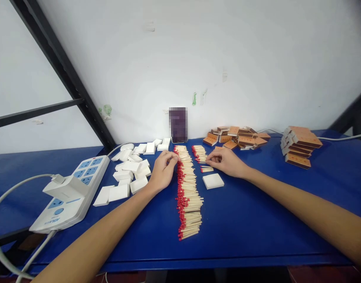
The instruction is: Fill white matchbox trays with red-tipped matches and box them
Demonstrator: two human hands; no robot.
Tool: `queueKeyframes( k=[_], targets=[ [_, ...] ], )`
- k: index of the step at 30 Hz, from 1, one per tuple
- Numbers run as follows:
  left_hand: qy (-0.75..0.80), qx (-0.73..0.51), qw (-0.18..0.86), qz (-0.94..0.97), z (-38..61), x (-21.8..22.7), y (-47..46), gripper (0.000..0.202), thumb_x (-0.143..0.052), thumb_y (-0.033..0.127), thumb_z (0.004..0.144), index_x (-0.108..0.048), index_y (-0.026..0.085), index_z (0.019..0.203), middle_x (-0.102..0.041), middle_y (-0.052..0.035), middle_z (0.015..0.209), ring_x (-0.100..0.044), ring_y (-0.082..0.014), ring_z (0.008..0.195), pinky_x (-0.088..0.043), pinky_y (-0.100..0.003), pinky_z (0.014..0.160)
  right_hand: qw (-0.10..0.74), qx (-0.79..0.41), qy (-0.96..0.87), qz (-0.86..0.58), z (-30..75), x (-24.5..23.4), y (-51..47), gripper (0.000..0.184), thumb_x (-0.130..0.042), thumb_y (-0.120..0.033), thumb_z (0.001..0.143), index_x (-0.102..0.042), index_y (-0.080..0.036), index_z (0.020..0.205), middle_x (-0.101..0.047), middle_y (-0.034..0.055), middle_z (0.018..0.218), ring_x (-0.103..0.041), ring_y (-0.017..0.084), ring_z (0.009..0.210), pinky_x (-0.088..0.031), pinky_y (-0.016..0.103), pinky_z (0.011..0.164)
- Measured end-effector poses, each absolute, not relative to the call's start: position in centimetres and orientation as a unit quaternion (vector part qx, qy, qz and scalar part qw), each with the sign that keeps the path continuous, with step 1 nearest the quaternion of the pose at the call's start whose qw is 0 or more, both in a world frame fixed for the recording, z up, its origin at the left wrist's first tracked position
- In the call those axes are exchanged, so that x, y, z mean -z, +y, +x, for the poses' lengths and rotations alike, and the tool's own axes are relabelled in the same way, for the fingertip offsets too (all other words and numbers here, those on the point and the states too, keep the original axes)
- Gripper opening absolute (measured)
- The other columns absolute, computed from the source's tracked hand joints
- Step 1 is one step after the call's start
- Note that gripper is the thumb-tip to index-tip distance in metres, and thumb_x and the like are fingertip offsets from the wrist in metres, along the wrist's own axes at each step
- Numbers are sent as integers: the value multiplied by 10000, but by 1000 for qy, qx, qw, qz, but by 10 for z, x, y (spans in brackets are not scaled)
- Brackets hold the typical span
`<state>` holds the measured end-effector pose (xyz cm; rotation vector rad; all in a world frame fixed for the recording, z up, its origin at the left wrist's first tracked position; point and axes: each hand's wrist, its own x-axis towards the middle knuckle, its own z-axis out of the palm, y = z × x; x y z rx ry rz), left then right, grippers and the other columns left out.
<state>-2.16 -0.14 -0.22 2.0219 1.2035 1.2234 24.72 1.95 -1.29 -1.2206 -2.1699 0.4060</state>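
Matches [190,221], two rows: I am curling my left grip [163,169], nearly closed, at the long row [188,177] to its right, and my right grip [227,162] likewise at the short row [200,151] to its left, contents untellable, seemingly gathering, next needing a light touch.

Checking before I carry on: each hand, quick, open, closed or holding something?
Left hand: fingers curled at the long match row; can't tell if gripping.
Right hand: fingers curled beside the short match row; can't tell if gripping.
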Motion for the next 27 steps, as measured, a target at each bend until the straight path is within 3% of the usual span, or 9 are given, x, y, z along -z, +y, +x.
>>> queueKeyframes(
  k=[18,27],
  targets=[
    [442,-443,250,738,-22,3,-1,231,-474,250,940,-656,191,811,-583,-25,910,-549,-161,779,-425,-287,758,265,-239,-819,-449,250,1,15,218,-656,-374,799,-746,-179,762,-628,30,681,-503,140,597,-398,271,539],
    [445,-441,241,741,-22,1,-2,235,-473,242,942,-663,190,816,-579,-22,891,-548,-161,782,-426,-287,765,296,-191,-822,-448,253,12,20,271,-593,-373,868,-778,-179,908,-691,56,733,-528,155,615,-397,281,556]
  ],
)
